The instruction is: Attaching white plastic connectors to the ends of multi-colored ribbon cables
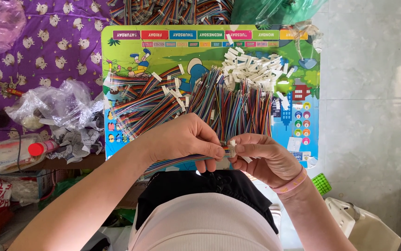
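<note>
In the head view, the left hand pinches the end of a flat rainbow ribbon cable between thumb and forefinger, the cable trailing off to the lower left under the palm and over the near edge of the colourful board, just above the person's lap; the right hand meets it from the other side, its thumb and fingers pressed together on a small white connector housing held right at the cable's tip. To do this join well, I judge that the wire ends should be kept flat and side by side in the left pinch, close to the tip so they do not splay, while the right hand holds the housing square to them and pushes straight along the cable, not at a slant. Supplies lie near: a heap of loose cables behind the hands, a pile of white housings further back and a bundle of cables to the left. Hard to make out: whether the wires are already seated in the housing or only touching it, since the fingertips cover the joint; the terminals are too small to tell; the cable's far end is hidden under the left forearm; the right palm is turned away
</note>
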